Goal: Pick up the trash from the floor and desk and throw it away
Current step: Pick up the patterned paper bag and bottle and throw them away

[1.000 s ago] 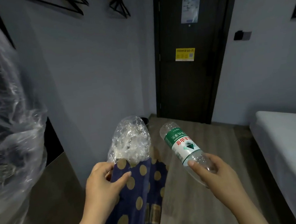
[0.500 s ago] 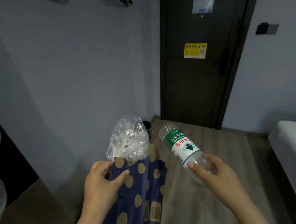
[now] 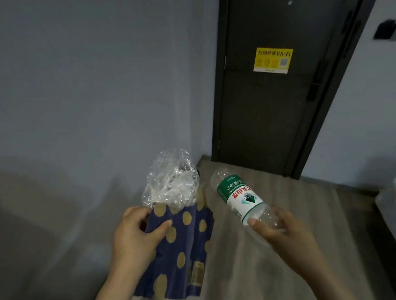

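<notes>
The left hand [image 3: 138, 239] grasps the top edge of the dotted bag [image 3: 185, 249], thumb on the front, so the bag hangs with its mouth up and the crumpled plastic [image 3: 171, 184] stays in it. The right hand [image 3: 281, 234] closes its grip around one end of the empty bottle [image 3: 241, 199]. Both loads are in the air above the floor [image 3: 296, 212], near the door [image 3: 273, 112]. I judge they are being carried to a bin, which I cannot see clearly.

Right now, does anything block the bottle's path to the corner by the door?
Nothing visible on the floor. The right hand grips the bottle; the polka-dot bag and crumpled plastic in the left hand only hide that corner from view.
</notes>
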Tool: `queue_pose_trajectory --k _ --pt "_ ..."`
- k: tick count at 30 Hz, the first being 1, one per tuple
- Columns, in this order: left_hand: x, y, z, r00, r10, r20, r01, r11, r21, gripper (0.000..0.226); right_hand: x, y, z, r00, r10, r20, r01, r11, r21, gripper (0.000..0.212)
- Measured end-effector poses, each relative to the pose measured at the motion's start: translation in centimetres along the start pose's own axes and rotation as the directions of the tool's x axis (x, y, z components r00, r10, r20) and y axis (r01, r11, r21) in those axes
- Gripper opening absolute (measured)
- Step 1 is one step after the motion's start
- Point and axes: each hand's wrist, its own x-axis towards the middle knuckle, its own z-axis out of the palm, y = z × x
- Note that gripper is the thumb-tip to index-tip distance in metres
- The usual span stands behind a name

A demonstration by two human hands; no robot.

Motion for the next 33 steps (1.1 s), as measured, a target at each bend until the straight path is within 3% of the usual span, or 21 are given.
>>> queue_pose_trajectory --k 5,11,17,22,33 --pt "8.1 -1.9 4.5 0.999 -0.036 0.019 0.036 0.999 0.024 0.019 9.7 -0.2 1.4 0.999 0.029 0.024 -0.029 1.0 -0.012 0.036" --pt "18.5 -2.6 10.5 0.997 -0.079 0.004 0.079 0.995 0.054 0.023 23.7 -0.9 2.9 0.997 0.028 0.068 -0.024 0.998 -0.055 0.061" --pt "28.6 -2.4 14.6 0.994 -0.082 -0.078 0.095 0.981 0.169 0.035 36.5 -2.2 4.3 0.986 0.016 0.168 0.002 0.994 -0.107 0.065" --pt "35.4 -5.7 16.8 0.98 -0.161 -0.118 0.179 0.971 0.16 0.03 44.4 -2.7 8.3 0.979 0.044 0.2 -0.021 0.993 -0.113 0.064" --pt "51.3 -16.3 20.4 0.972 -0.236 0.019 0.223 0.94 0.258 0.022 59.9 -3.6 20.5 0.938 0.204 0.281 -0.135 0.96 -0.247 0.074"
